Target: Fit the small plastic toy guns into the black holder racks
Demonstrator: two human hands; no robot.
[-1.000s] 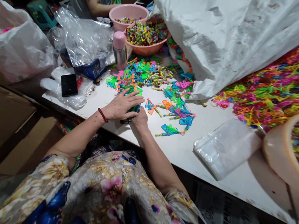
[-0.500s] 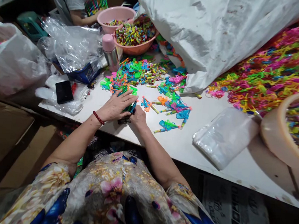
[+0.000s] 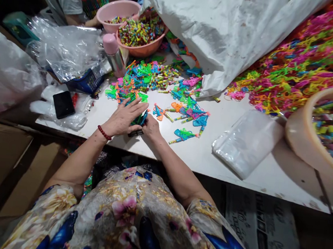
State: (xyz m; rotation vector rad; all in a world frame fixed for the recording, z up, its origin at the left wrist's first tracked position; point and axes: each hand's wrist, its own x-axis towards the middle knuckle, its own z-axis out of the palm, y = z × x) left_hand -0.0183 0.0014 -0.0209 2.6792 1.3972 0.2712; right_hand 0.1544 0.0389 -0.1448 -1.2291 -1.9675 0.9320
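Observation:
My left hand (image 3: 125, 118), with a red bead bracelet (image 3: 104, 133) at the wrist, is stretched flat with its fingers apart over blue and green plastic pieces (image 3: 140, 117). Those pieces stand at a small black holder (image 3: 136, 132) near the table's front edge. Close against its right side, my right hand (image 3: 151, 127) has its fingers curled in; what they grip is hidden. Just to the right lie colourful plastic toys with striped tubes (image 3: 184, 135). Beyond my left hand is a heap of green, blue and orange plastic pieces (image 3: 142, 74).
Bowls of small tubes stand at the back (image 3: 142, 34) and right (image 3: 303, 127). A steel flask (image 3: 115, 57), a dark phone (image 3: 63, 104) and a basket of clear bags (image 3: 84, 80) are left. Clear bags (image 3: 248, 143) lie right. A co-worker's arm (image 3: 73, 17) shows at the back.
The whole view has shifted slightly, with things on the table appearing further left and a little higher. Both hands keep nearly the same pose at the black holder.

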